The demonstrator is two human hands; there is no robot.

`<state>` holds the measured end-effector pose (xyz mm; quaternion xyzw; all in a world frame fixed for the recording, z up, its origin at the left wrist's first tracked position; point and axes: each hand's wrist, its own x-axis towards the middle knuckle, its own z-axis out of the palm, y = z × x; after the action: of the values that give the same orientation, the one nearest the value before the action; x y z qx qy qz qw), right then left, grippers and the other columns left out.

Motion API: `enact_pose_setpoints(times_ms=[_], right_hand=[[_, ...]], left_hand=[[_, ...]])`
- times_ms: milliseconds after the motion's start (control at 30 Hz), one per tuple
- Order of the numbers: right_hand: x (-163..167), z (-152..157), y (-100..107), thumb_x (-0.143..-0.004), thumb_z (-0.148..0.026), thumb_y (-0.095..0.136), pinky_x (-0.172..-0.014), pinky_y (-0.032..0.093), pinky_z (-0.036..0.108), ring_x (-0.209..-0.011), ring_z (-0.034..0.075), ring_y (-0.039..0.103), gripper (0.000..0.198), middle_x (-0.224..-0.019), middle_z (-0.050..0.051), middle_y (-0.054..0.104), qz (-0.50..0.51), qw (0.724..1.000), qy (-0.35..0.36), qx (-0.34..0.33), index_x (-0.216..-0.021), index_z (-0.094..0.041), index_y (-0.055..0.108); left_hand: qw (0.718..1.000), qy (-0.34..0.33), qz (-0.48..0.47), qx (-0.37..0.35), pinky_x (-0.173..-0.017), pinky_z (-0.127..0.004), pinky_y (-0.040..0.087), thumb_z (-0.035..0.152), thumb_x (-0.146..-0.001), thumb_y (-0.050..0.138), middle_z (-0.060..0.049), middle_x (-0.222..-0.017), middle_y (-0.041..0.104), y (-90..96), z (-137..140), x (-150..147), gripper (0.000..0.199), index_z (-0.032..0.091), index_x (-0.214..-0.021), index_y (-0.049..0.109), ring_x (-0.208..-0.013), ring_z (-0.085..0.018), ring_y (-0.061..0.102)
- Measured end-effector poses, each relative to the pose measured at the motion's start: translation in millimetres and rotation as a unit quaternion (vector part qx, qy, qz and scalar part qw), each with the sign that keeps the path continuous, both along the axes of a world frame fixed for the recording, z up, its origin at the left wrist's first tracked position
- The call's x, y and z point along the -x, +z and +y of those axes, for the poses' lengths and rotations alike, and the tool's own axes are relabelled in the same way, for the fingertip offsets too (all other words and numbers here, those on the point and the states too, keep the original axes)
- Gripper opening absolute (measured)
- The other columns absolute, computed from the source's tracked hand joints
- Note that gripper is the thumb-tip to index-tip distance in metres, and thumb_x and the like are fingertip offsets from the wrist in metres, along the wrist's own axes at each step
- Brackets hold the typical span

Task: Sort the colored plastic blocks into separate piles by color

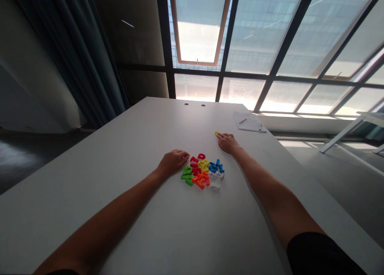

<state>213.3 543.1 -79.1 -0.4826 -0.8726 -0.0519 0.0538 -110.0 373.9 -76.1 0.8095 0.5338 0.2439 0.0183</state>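
Note:
A mixed heap of small plastic puzzle pieces lies in the middle of the white table (168, 227). Green pieces (187, 171) are on its left, red pieces (195, 170) and yellow pieces (204, 165) at the centre and back. Orange pieces (201, 181) lie in front, with blue pieces (213, 168) and white pieces (215, 185) to the right. My left hand (173, 161) rests beside the heap, fingers curled in, nothing visible in them. Farther back, my right hand (228, 142) has its fingertips on a single yellow piece (216, 133), apart from the heap.
Paper sheets (250, 122) with pen-like items on them lie near the table's far right edge. Two round cable holes (186, 104) are at the far edge. Beyond stand large windows (198, 39), with a dark curtain (75, 47) at left and another white table (372, 117) at right.

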Motion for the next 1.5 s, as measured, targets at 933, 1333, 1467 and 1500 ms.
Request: enact_pose_setpoints(times_ms=[933, 1333, 1467, 1500], right_hand=[[17, -98, 16, -0.098, -0.021, 0.06, -0.095, 0.054, 0.037, -0.101, 0.022, 0.071, 0.021, -0.106, 0.008, 0.08, 0.293, 0.898, 0.317, 0.081, -0.1, -0.023, 0.08], [-16, -75, 11, -0.106, -0.031, 0.056, -0.099, 0.047, 0.039, -0.113, 0.026, 0.068, 0.025, -0.118, 0.011, 0.079, 0.142, 0.972, 0.187, -0.001, -0.114, -0.023, 0.079], [-12, -53, 6, -0.105, -0.032, 0.056, -0.102, 0.046, 0.04, -0.117, 0.028, 0.066, 0.026, -0.123, 0.011, 0.077, 0.118, 0.992, 0.052, -0.015, -0.119, -0.021, 0.076], [-10, -48, 5, -0.105, -0.032, 0.057, -0.102, 0.046, 0.041, -0.117, 0.028, 0.066, 0.026, -0.124, 0.011, 0.077, 0.116, 0.993, 0.021, -0.017, -0.119, -0.021, 0.076]], left_hand=[[0.999, 0.001, 0.002, 0.032, -0.081, -0.032, 0.053, 0.043, -0.104, 0.048, -0.005, -0.104, 0.077, 2.3, -3, 0, 0.036, 0.026, -0.107, 0.079, -0.095, -0.022, 0.069], [1.0, 0.0, 0.01, 0.023, -0.079, -0.032, 0.052, 0.044, -0.104, 0.049, -0.005, -0.105, 0.077, 0.0, 0, 1, 0.035, 0.025, -0.108, 0.079, -0.096, -0.022, 0.069], [1.0, 0.002, 0.008, 0.023, -0.08, -0.032, 0.052, 0.043, -0.104, 0.049, -0.005, -0.105, 0.077, 0.6, -1, 0, 0.035, 0.026, -0.107, 0.079, -0.095, -0.022, 0.069], [1.0, 0.003, 0.008, 0.024, -0.081, -0.032, 0.053, 0.043, -0.104, 0.048, -0.006, -0.105, 0.077, 1.1, -1, 0, 0.035, 0.026, -0.107, 0.079, -0.095, -0.022, 0.069]])
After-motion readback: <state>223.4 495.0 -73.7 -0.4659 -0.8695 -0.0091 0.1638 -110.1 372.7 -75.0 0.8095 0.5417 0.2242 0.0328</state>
